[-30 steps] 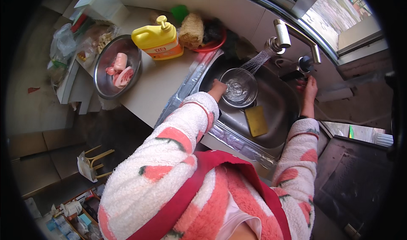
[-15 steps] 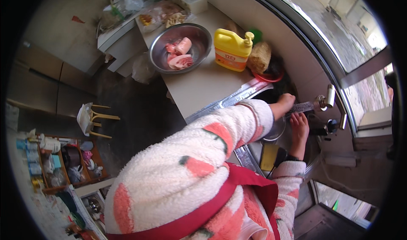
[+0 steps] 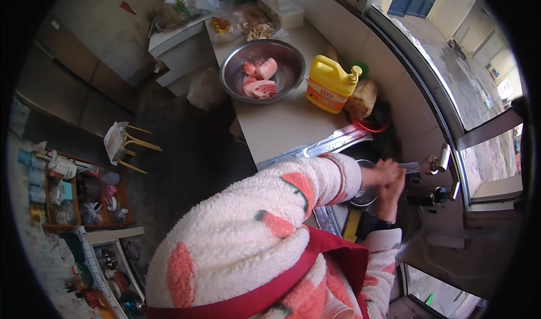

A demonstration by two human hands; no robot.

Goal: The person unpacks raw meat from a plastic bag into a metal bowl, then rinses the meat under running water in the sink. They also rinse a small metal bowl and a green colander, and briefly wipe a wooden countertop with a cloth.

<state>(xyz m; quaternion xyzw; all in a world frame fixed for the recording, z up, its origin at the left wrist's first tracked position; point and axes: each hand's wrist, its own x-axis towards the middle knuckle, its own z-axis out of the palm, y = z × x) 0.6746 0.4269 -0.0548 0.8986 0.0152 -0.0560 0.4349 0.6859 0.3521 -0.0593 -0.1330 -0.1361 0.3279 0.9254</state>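
My left hand (image 3: 385, 172) and my right hand (image 3: 390, 195) are pressed together over the sink. Motion blurs their fingers, so I cannot see whether they are open or closed, and no object shows between them. From the wall tap (image 3: 438, 160), a whitish, glistening stream (image 3: 409, 167) reaches my left hand. A round metal bowl (image 3: 370, 201) sits in the sink, partly hidden by my left wrist. Beside my right wrist is a yellow, block-like thing (image 3: 352, 225). Both sleeves are fluffy white with pink-red patches.
On the counter (image 3: 270, 133) stand a large steel basin (image 3: 228, 88) with pieces of raw meat (image 3: 262, 88), a yellow jug (image 3: 328, 85) and a red basin (image 3: 369, 126). A second tap (image 3: 439, 195) is to the right. A stool (image 3: 135, 144) stands on the floor at left.
My hands were apart, on either side of the stream; now they have come together and overlap. The whole view has shifted, so the counter things appear lower and farther right.
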